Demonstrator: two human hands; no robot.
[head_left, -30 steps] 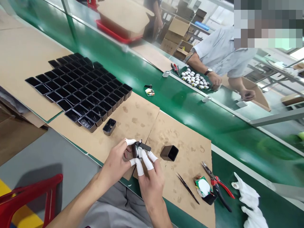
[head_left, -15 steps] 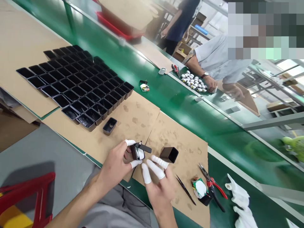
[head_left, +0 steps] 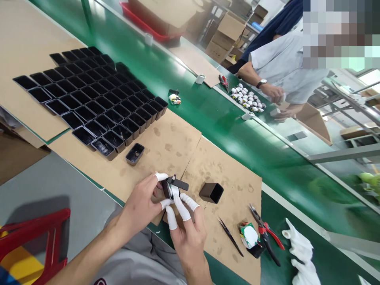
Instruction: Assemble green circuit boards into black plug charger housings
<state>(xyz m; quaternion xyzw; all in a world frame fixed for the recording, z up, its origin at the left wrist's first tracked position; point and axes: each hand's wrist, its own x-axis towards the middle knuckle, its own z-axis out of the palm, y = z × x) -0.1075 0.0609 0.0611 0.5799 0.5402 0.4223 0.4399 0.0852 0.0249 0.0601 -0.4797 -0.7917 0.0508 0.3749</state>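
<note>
My left hand (head_left: 145, 202), with white finger cots, is closed around a small black plastic case (head_left: 166, 190). A white-wrapped part (head_left: 173, 191) sits in the case's opening, and a flat black piece (head_left: 179, 183) sticks out across the top. My right hand (head_left: 190, 229), also in white finger cots, has its fingers stretched and apart; one fingertip touches the white part. An open black case (head_left: 211, 192) lies on its side to the right of my hands. Another black case (head_left: 135, 154) stands upright beyond my left hand.
Rows of black cases (head_left: 95, 99) stand on cardboard at left. Tweezers (head_left: 230, 237), a circuit-board assembly (head_left: 251, 237), red-and-black pliers (head_left: 265, 233) and white cloth (head_left: 299, 249) lie at right. Across the green bench (head_left: 225, 138), a co-worker (head_left: 285, 63) handles white parts beside several wrapped pieces (head_left: 246, 98).
My right hand has moved left and up, bringing its fingertips to the white part. My left hand still holds the case. Across the bench, the co-worker's hands have come closer together.
</note>
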